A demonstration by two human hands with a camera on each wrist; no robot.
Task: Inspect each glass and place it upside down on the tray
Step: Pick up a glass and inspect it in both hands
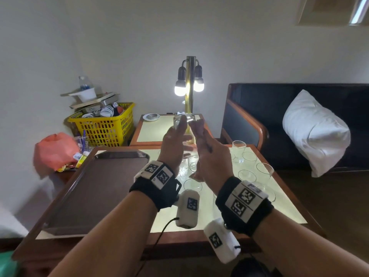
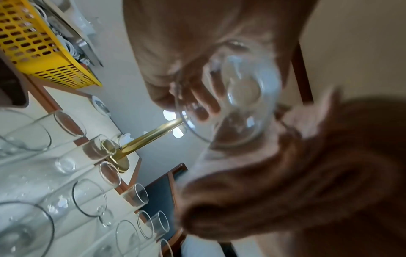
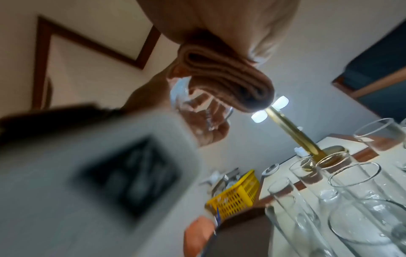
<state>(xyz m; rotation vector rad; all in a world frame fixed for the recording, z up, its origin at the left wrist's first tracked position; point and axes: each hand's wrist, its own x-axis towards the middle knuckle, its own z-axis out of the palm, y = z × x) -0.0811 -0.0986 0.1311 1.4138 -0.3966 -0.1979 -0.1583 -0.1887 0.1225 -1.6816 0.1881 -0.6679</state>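
Glass, a clear cylindrical tumbler (image 1: 184, 121), is held aloft between both hands before the lit brass lamp (image 1: 189, 80): left hand (image 1: 174, 144) and right hand (image 1: 209, 154) clasp its sides. Wet walls could slip, dropping it onto the upright glasses (image 1: 247, 168) below; the brown tray (image 1: 95, 188) lies bare.

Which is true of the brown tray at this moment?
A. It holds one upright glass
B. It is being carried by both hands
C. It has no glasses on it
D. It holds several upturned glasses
C: in the head view the tray shows only bare brown surface, while the other glasses stand on the table to its right and both hands are raised around one glass.
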